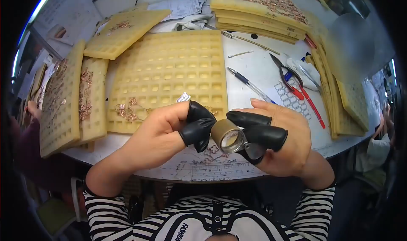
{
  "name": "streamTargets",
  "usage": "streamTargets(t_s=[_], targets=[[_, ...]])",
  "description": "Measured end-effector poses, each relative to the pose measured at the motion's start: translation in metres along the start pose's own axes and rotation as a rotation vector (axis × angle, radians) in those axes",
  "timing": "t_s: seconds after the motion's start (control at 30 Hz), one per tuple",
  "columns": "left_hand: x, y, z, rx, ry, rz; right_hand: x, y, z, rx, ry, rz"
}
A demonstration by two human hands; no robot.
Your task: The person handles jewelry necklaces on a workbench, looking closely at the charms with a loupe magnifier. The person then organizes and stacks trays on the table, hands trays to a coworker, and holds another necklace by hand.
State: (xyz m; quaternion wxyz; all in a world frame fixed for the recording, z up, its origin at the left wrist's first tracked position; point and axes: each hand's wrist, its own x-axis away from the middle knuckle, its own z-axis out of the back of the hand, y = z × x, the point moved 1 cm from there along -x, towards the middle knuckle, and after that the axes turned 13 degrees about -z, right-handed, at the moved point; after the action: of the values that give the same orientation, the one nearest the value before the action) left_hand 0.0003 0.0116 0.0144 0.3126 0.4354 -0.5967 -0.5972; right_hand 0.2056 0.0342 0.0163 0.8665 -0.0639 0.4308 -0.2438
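Observation:
My right hand (288,135), with black rubber cots on several fingers, is closed around a jeweller's loupe (227,135) with a round metal barrel, its lens facing up toward me. Against the loupe's left side, my left hand (154,128) pinches with black-covered thumb and fingers; what lies between them is hidden. Beneath both hands, a thin chain piece (212,154) lies on the white table, partly covered. Beyond my left hand is a yellow tray (165,63) with square pockets, bearing a small heap of rose-gold chain jewellery (129,110) and a white tag (183,97).
More yellow trays (63,101) with copper-coloured pieces lean at left; a tray stack (258,18) stands at the back. On the right lie a pen (250,86), red-handled cutters (299,88), a cotton swab (241,54) and upright trays (335,92). Other people sit at both sides.

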Motion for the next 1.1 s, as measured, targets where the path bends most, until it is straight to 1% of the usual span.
streamTargets(t_s=[0.07,0.1,0.13,0.17,0.2,0.23,0.27,0.33,0.47,0.57,0.6,0.67,0.7,0.73,0.8,0.83,0.87,0.93,1.0,1.03,1.1], targets=[[-0.002,0.002,0.001,0.036,-0.018,0.06,-0.003,0.008,0.003,0.072,-0.018,-0.062],[-0.002,-0.002,0.002,0.057,-0.011,0.062,-0.004,0.014,0.004,0.107,0.025,-0.081],[-0.002,-0.002,0.001,0.055,-0.009,0.059,-0.002,0.021,0.005,0.221,0.079,-0.108],[-0.003,-0.002,0.0,0.04,0.023,0.044,0.0,0.034,0.005,0.28,0.061,-0.17],[-0.004,-0.001,-0.001,0.028,0.054,0.029,0.001,0.044,0.007,0.366,0.023,-0.287],[-0.005,0.001,0.0,-0.001,0.053,0.058,-0.002,0.048,0.009,0.366,-0.003,-0.474],[-0.004,-0.001,0.001,0.0,0.049,0.054,0.0,0.06,0.01,0.432,-0.027,-0.519],[-0.004,-0.006,0.004,0.03,0.012,0.007,0.003,0.079,0.011,0.564,-0.045,-0.509],[-0.003,-0.005,0.004,0.062,0.024,-0.067,0.011,0.105,0.01,0.594,-0.045,-0.527],[-0.003,-0.003,0.005,0.108,0.031,-0.069,0.005,0.104,0.012,0.642,-0.123,-0.701],[-0.003,-0.006,0.007,0.123,0.019,-0.098,0.004,0.1,0.01,0.643,-0.122,-0.69],[-0.003,-0.001,0.005,0.102,0.027,-0.048,0.004,0.094,0.007,0.597,-0.027,-0.603],[-0.003,-0.004,0.004,0.101,0.035,-0.091,0.001,0.087,0.009,0.575,-0.074,-0.592],[-0.003,-0.005,0.004,0.1,0.042,-0.096,-0.003,0.076,0.009,0.573,-0.075,-0.584],[-0.004,-0.005,0.005,0.063,0.047,-0.066,-0.011,0.051,0.005,0.147,-0.091,-0.585],[-0.005,-0.006,0.005,0.051,0.054,-0.065,-0.015,0.038,0.003,-0.028,-0.147,-0.537],[-0.005,-0.007,0.005,0.071,0.05,-0.059,-0.019,0.021,0.002,-0.173,-0.209,-0.658],[-0.006,-0.01,0.005,0.079,0.017,-0.112,-0.018,0.0,-0.019,-0.643,-0.279,-0.727],[-0.008,-0.015,0.009,0.081,0.014,-0.182,-0.027,-0.015,-0.02,-0.381,-0.276,-0.68],[-0.009,-0.015,0.011,0.072,0.019,-0.171,-0.03,-0.017,-0.021,-0.409,-0.22,-0.697],[-0.01,-0.009,0.016,0.076,0.016,-0.168,-0.033,-0.009,-0.022,-0.526,-0.181,-0.732]])
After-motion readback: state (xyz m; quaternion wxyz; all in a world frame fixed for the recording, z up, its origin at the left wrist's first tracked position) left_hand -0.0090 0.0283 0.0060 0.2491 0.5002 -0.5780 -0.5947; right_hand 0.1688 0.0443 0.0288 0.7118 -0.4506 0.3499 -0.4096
